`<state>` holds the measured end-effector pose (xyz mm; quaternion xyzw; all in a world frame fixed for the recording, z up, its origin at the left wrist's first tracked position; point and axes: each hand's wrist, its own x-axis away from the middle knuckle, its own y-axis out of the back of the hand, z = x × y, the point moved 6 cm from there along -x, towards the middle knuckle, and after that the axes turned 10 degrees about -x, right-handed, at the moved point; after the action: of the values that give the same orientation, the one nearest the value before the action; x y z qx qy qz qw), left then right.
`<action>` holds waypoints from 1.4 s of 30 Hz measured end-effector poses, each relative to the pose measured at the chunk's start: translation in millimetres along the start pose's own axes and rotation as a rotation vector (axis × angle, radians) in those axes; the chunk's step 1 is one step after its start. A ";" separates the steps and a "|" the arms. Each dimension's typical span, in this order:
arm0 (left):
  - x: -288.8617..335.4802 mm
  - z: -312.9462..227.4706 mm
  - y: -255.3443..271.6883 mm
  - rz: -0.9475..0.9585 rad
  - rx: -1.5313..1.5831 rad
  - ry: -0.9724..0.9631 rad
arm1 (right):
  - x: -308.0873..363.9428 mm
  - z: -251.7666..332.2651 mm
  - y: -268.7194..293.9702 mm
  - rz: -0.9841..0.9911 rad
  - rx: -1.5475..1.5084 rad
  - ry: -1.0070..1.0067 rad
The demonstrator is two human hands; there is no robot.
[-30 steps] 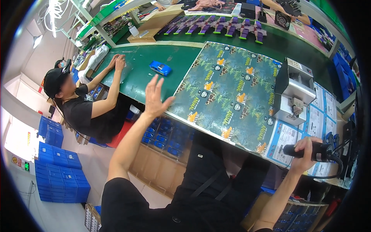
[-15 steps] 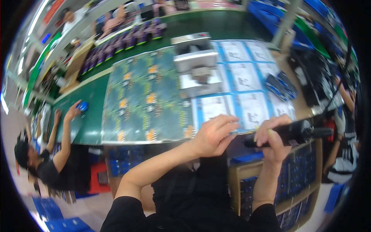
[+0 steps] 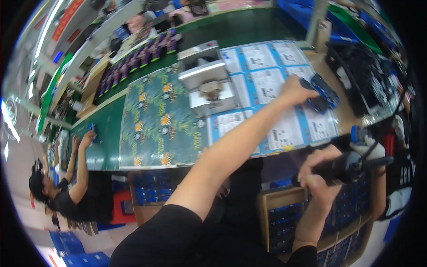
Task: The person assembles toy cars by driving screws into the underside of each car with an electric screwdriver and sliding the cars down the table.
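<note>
My left hand [image 3: 295,91] reaches across to the right side of the table, its fingers closed on a blue-and-black part [image 3: 326,92] that lies with another dark piece; the fingertips are partly hidden. Wrapped in my right hand [image 3: 321,171] is a black power screwdriver [image 3: 340,168], held roughly level off the table's front edge, its cabled end to the right. Left of my left hand, a metal fixture [image 3: 209,86] with a brownish holder in its middle stands on the table.
White-and-blue printed sheets [image 3: 260,58] and a green patterned mat [image 3: 151,120] cover the table. A black bin [image 3: 344,89] of dark parts stands right. Below is a carton [image 3: 265,213] of blue-black parts. Co-workers sit left [image 3: 58,191] and right [image 3: 391,187]; purple-and-black items [image 3: 138,55] line the back.
My left hand has left the screwdriver tip's side and stretched right and away to the blue-and-black parts. My right hand has shifted slightly right and lower with the screwdriver. The view has turned a little.
</note>
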<state>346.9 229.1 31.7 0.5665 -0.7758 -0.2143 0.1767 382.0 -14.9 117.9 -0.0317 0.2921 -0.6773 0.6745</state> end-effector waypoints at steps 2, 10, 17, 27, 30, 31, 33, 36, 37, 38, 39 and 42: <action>-4.8 29.3 14.9 -0.240 0.272 -0.086 | -6.4 -3.1 -20.2 0.068 -0.037 0.028; 174.1 22.1 171.2 -0.158 0.341 -0.399 | 0.2 -7.3 -26.7 0.126 -0.065 0.118; 256.8 175.6 244.8 -0.467 1.250 0.187 | -56.5 -32.4 -113.4 0.209 -0.253 0.310; 268.8 202.7 231.0 -0.507 0.991 0.022 | -136.7 -78.1 -188.3 0.072 -0.078 0.519; 267.6 198.6 229.0 -0.539 0.856 -0.041 | -142.4 -91.7 -194.5 0.068 0.143 0.563; 267.1 200.0 228.8 -0.533 0.878 -0.041 | -144.2 -98.3 -194.3 0.068 0.080 0.530; 266.0 196.9 229.8 -0.533 0.871 -0.042 | -150.8 -100.7 -195.1 0.073 0.100 0.505; 266.4 195.1 230.2 -0.533 0.860 -0.040 | -161.6 -99.7 -202.4 0.087 0.104 0.457; 266.5 196.7 230.4 -0.540 0.852 -0.034 | -164.6 -100.5 -206.5 0.099 0.186 0.414; 267.0 198.3 230.8 -0.548 0.845 -0.029 | -166.8 -101.9 -211.1 0.113 0.267 0.372; 267.0 200.5 231.6 -0.556 0.842 -0.035 | -168.1 -102.8 -216.6 0.112 0.253 0.356; 266.8 203.8 231.9 -0.541 0.881 -0.034 | -172.0 -108.1 -215.2 0.112 0.280 0.241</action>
<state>-23.6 63.1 -8.6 0.7640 -0.6210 0.0855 -0.1528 157.3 166.2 183.1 0.1602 0.2751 -0.6717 0.6689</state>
